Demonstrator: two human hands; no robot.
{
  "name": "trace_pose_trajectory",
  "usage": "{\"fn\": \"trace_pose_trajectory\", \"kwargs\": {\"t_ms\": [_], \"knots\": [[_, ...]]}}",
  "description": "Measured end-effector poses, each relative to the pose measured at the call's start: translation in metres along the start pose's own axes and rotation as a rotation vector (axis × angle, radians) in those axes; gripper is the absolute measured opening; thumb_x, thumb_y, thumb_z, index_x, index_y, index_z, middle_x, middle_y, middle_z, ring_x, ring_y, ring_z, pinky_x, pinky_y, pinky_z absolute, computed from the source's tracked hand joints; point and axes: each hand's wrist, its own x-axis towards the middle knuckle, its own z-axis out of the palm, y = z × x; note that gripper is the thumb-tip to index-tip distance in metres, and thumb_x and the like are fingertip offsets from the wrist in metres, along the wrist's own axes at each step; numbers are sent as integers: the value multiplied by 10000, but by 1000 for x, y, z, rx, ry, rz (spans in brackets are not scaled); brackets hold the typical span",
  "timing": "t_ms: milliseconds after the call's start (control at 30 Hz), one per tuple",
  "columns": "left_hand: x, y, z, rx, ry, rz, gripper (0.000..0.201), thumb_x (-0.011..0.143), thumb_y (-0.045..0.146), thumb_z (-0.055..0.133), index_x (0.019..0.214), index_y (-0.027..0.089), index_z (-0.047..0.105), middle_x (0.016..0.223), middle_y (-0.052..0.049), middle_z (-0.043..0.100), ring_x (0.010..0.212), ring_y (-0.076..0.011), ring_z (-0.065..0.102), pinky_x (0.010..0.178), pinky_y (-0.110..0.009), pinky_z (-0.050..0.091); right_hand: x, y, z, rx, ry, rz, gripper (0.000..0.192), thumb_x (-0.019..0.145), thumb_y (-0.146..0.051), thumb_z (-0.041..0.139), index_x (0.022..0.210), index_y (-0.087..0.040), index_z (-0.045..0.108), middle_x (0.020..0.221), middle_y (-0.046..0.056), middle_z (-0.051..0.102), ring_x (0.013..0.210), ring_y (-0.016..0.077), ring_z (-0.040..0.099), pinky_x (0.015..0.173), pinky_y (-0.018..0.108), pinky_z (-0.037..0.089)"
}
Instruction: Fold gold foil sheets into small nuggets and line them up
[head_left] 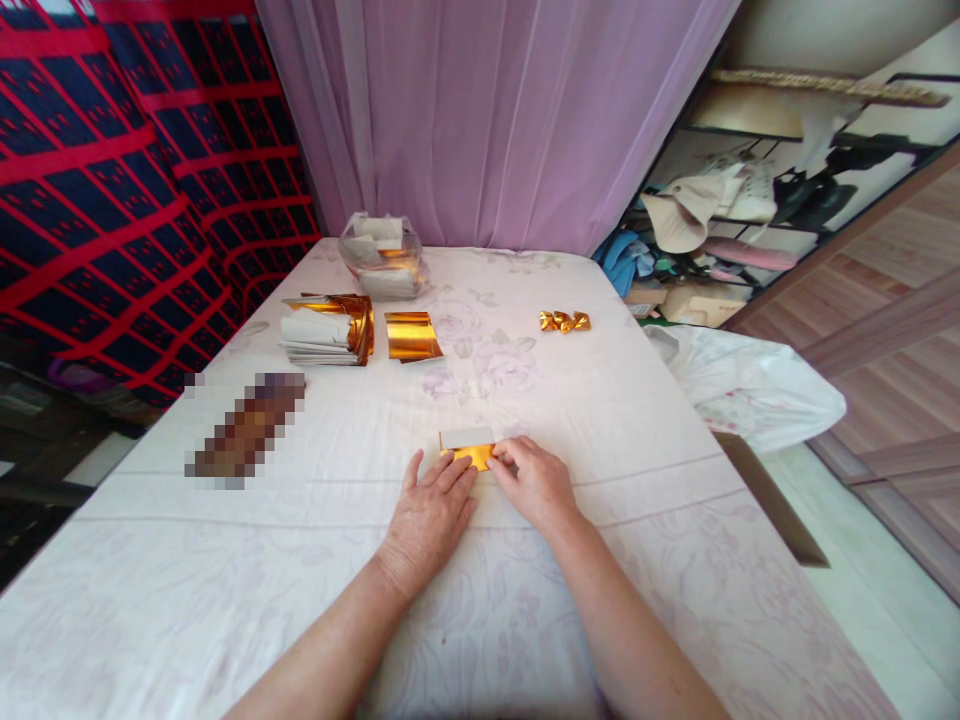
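A sheet of gold foil paper point(466, 438), partly folded so that its pale backing shows along the far side, lies on the table before me. My left hand point(429, 505) rests flat on its near left part with the fingers stretched out. At its right end my right hand point(538, 484) pinches the edge between thumb and fingers. Small folded gold paper pieces point(565, 321) sit in a row farther off to the right. Beyond my left hand are a few flat gold sheets point(411, 336) and a thicker stack of gold paper point(319, 338).
A clear plastic bag point(382, 262) of more paper stands at the table's far end. A blurred-out brown object point(246, 432) lies at left. The table point(645, 420) wears a floral cloth. A purple curtain point(487, 120) hangs behind; a shoe rack point(720, 200) stands right.
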Motion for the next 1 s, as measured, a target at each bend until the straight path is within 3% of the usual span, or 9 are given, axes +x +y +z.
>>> {"fn": "trace_pose_trajectory", "kwargs": {"t_ms": [333,700,1000], "knots": [[0,-3,2,3,-20,17,357,955,281,462,1289,215,569,1336,-80,600,1306,-264,479,1111,-505,320,1,-1,-3,27,-36,17,78,865,-243,563,909,-244,627,885,-2,685,778,139,643,671,237,413],[1,-3,1,5,-33,15,374,964,298,449,1310,201,551,1346,-86,593,1303,-266,481,1097,-497,339,0,-14,-7,-55,-35,88,148,800,-335,653,914,-250,613,905,-2,679,810,159,640,636,247,400],[1,-3,1,32,-25,22,363,972,288,428,1296,205,571,1337,-86,601,1296,-261,488,1101,-512,336,4,-8,-11,81,-104,118,129,793,-216,645,920,-236,639,899,-10,681,799,142,643,683,244,423]]}}
